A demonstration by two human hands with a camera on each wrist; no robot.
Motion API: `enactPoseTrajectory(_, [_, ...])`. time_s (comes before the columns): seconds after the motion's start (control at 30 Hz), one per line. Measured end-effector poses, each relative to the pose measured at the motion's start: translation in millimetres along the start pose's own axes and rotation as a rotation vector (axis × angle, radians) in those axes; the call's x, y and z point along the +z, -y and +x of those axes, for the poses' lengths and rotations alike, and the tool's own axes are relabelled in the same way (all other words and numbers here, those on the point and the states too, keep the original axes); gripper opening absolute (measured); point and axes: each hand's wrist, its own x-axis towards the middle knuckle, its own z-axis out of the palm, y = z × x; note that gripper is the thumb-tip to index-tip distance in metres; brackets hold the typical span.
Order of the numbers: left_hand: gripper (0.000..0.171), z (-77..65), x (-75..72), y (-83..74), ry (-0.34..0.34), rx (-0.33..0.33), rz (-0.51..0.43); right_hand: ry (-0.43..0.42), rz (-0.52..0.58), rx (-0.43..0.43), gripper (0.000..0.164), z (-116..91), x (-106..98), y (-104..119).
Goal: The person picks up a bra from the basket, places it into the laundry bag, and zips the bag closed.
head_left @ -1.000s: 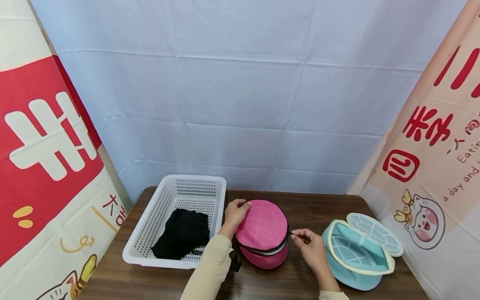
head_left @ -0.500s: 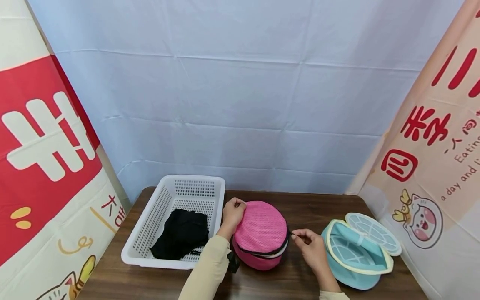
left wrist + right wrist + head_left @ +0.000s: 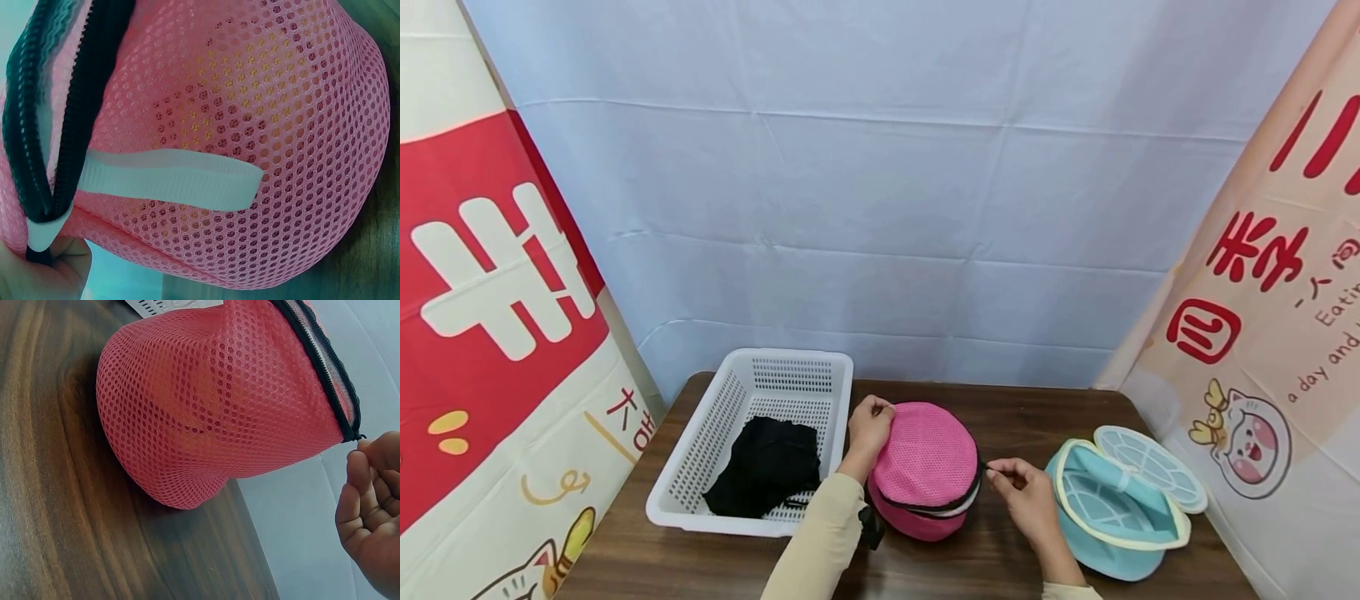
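A round pink mesh laundry bag (image 3: 928,454) stands on the table, its lid partly unzipped along the front. At the bag's upper left edge, my left hand (image 3: 868,429) pinches the rim between thumb and fingers. My right hand (image 3: 1030,500) pinches the zipper pull at the bag's right side, and the right wrist view shows those fingers at the end of the black zipper (image 3: 322,369). Something yellowish shows faintly through the mesh; its kind cannot be made out. A white fabric tab (image 3: 175,178) hangs from the bag beside the zipper in the left wrist view.
Left of the bag is a white plastic basket (image 3: 670,492) with a black cloth (image 3: 763,467) inside. A light blue laundry bag (image 3: 1112,550) stands at the right with its lid folded back. The brown table (image 3: 1030,412) ends at a pale blue curtain (image 3: 887,208).
The pink bag has tipped slightly, its base shifting a little left and down. My left hand still grips the rim and my right hand the zipper pull, both nearly in place.
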Motion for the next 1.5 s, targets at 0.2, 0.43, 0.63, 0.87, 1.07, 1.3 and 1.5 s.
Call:
enactPoseTrajectory(0.2, [0.007, -4.6, 0.0, -1.6, -0.021, -0.034, -0.051, -0.006, -0.034, 0.006, 0.005, 5, -1, -18])
enactPoseTrajectory(0.43, [0.005, -11.6, 3.7, 3.4, -0.081, -0.04, -0.104, -0.013, -0.028, -0.027, 0.005, 5, -2, -19])
enactPoseTrajectory(0.63, [0.005, -22.0, 10.3, 6.2, -0.164, -0.007, -0.187, -0.038, -0.023, -0.035, 0.004, 7, -4, -23])
enactPoseTrajectory(0.87, [0.007, -28.7, 12.4, 7.6, -0.285, -0.014, -0.292, -0.017, -0.027, -0.06, 0.005, 3, -4, -7])
enactPoseTrajectory(1.07, [0.006, -30.1, 14.7, 10.4, -0.309, -0.078, -0.378, -0.024, -0.02, -0.065, 0.005, 0, -4, 3])
enactPoseTrajectory(1.3, [0.005, -33.0, 19.3, 11.5, -0.382, -0.091, -0.406, -0.02, -0.012, -0.06, 0.004, 6, -1, -23])
enactPoseTrajectory(1.5, [0.005, -34.5, 21.7, 12.4, -0.435, -0.09, -0.422, -0.016, -0.014, -0.066, 0.005, 4, 3, -25])
